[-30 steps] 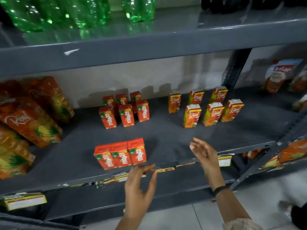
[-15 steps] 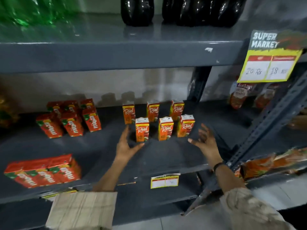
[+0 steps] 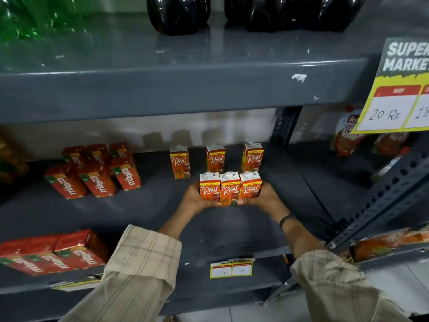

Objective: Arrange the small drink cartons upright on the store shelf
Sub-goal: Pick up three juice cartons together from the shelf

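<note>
Three small orange "Real" cartons (image 3: 229, 188) stand upright, pressed side by side in a row on the grey shelf (image 3: 232, 231). My left hand (image 3: 193, 198) clasps the row's left end and my right hand (image 3: 264, 197) clasps its right end. Behind them three more "Real" cartons (image 3: 216, 158) stand apart in a back row. To the left, several red "Maaza" cartons (image 3: 97, 173) stand in a cluster. Three more "Maaza" cartons (image 3: 58, 252) sit together at the shelf's front left edge.
A grey shelf board (image 3: 162, 89) above carries dark bottles (image 3: 178, 12) and green bottles (image 3: 27, 17). A yellow price sign (image 3: 399, 94) hangs at the right. A slotted upright (image 3: 383, 196) slants across the right side, with pouches (image 3: 346, 135) behind it. A price tag (image 3: 231, 269) is on the shelf's front edge.
My two hands have closed in from either side onto the front three "Real" cartons and pushed them together into a tight row. The view has shifted closer and rightward.
</note>
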